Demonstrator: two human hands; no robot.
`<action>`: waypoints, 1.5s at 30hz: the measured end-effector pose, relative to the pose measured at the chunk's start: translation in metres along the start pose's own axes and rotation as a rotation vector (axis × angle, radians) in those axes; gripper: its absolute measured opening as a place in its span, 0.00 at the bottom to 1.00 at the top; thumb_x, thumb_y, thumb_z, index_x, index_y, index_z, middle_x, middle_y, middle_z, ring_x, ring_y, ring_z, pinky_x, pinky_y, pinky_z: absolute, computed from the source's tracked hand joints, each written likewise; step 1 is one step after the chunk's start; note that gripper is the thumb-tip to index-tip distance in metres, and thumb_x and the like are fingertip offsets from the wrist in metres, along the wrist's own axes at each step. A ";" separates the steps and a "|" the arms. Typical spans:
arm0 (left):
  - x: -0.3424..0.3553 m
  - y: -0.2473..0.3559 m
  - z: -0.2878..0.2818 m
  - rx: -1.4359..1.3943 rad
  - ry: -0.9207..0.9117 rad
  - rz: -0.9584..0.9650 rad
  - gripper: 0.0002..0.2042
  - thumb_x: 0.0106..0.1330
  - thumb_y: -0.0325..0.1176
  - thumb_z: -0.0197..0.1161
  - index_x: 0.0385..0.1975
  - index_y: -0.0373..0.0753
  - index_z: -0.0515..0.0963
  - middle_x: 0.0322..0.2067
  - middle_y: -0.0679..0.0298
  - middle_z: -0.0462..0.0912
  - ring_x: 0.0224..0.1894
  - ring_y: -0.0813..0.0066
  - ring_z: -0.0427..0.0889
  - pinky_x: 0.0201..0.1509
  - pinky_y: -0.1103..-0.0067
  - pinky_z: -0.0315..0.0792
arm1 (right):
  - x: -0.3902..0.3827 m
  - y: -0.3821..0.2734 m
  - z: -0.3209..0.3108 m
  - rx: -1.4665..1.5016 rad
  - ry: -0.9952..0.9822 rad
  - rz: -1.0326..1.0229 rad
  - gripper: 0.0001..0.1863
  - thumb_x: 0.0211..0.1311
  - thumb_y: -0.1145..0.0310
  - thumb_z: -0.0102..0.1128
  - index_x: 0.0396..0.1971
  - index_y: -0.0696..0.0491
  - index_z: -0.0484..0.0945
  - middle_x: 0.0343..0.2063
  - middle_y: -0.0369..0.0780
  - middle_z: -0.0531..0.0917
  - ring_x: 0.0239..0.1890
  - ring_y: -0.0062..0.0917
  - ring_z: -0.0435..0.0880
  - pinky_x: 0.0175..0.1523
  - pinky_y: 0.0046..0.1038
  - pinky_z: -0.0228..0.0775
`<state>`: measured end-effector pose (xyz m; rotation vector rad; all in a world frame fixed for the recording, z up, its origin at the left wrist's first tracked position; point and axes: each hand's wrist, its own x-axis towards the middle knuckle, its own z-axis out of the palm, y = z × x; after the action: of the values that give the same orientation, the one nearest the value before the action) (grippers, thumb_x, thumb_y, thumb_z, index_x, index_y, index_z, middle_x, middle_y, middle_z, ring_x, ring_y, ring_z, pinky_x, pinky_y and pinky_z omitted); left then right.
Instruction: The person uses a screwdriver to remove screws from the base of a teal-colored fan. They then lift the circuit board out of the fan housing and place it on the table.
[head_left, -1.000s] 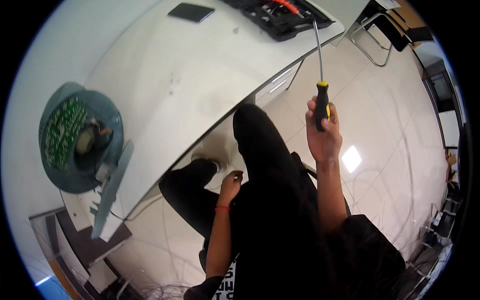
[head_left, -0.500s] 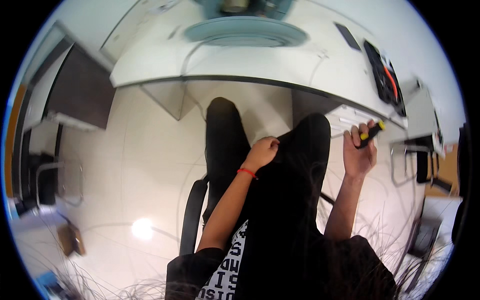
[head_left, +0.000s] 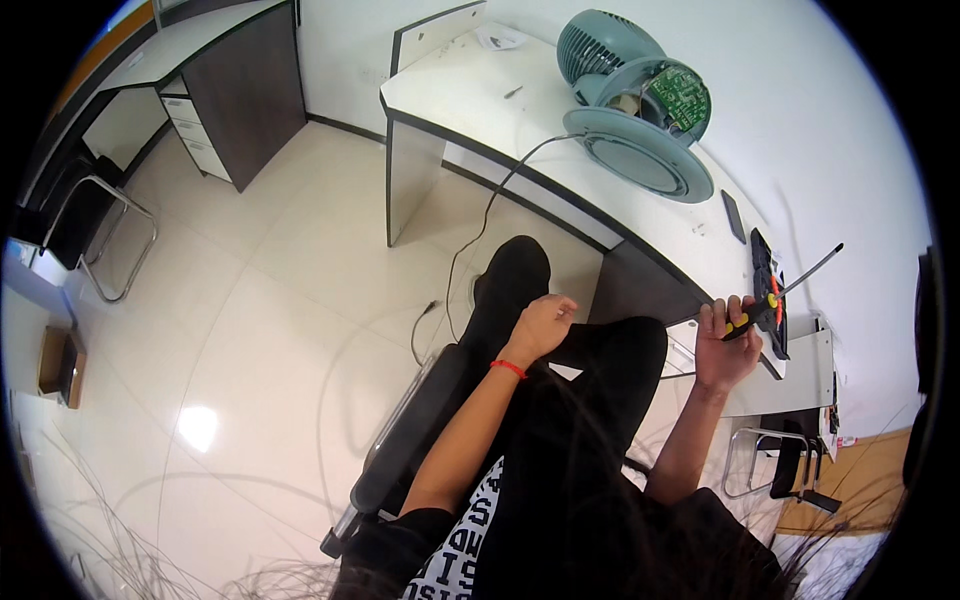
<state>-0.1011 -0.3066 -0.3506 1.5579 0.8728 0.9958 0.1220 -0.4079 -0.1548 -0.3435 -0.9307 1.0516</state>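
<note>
In my right hand (head_left: 722, 352) is a screwdriver (head_left: 752, 320) with a black and yellow handle; its long metal shaft points up and to the right. My left hand (head_left: 545, 327) is over my lap with its fingers curled in; whatever may be between the fingertips is hidden. On the white desk (head_left: 470, 95) ahead lies a grey-green fan (head_left: 600, 50) with its base opened. A green circuit board (head_left: 680, 97) shows inside, and a round base cover (head_left: 640, 160) leans in front. Neither hand touches the fan.
A dark power cord (head_left: 487, 215) hangs from the fan over the desk edge, its plug on the floor. A phone-like dark slab (head_left: 733, 216) and a black tool case (head_left: 765, 270) lie at the desk's right. Chairs (head_left: 125, 235) and a drawer cabinet (head_left: 240, 100) stand around.
My view has swung so the desk and fan sit further right. The screwdriver's shaft now shows clearly. Both hands appear lower in view, the right still gripping the screwdriver.
</note>
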 end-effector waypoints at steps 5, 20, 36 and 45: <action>-0.009 0.022 -0.018 -0.042 0.183 0.044 0.10 0.68 0.28 0.60 0.45 0.33 0.84 0.44 0.54 0.88 0.44 0.56 0.88 0.50 0.68 0.81 | -0.008 0.008 0.001 -0.294 -0.058 0.127 0.25 0.66 0.56 0.64 0.54 0.60 0.77 0.27 0.36 0.74 0.26 0.23 0.70 0.34 0.27 0.56; -0.215 0.112 -0.141 0.871 0.604 -0.735 0.21 0.69 0.42 0.65 0.54 0.32 0.78 0.57 0.43 0.76 0.65 0.41 0.70 0.70 0.54 0.65 | 0.058 0.423 0.004 -0.413 0.372 1.159 0.07 0.68 0.67 0.55 0.40 0.54 0.71 0.30 0.44 0.82 0.20 0.26 0.73 0.26 0.30 0.64; -0.153 0.053 -0.196 0.488 0.601 -1.015 0.14 0.76 0.43 0.60 0.49 0.38 0.81 0.33 0.47 0.85 0.32 0.46 0.84 0.36 0.56 0.78 | 0.145 0.749 -0.226 -1.257 0.599 1.021 0.10 0.75 0.65 0.46 0.39 0.56 0.73 0.21 0.40 0.74 0.17 0.27 0.72 0.18 0.31 0.61; -0.126 -0.005 -0.231 0.362 0.542 -1.082 0.14 0.76 0.42 0.59 0.49 0.37 0.80 0.34 0.48 0.85 0.32 0.47 0.83 0.36 0.57 0.78 | 0.217 0.777 -0.354 -1.722 0.064 0.921 0.18 0.74 0.62 0.50 0.53 0.58 0.77 0.26 0.41 0.81 0.21 0.28 0.81 0.22 0.32 0.69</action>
<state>-0.3628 -0.3330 -0.3496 0.8076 2.0599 0.4364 -0.0171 0.2186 -0.7590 -2.3705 -1.4770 0.7185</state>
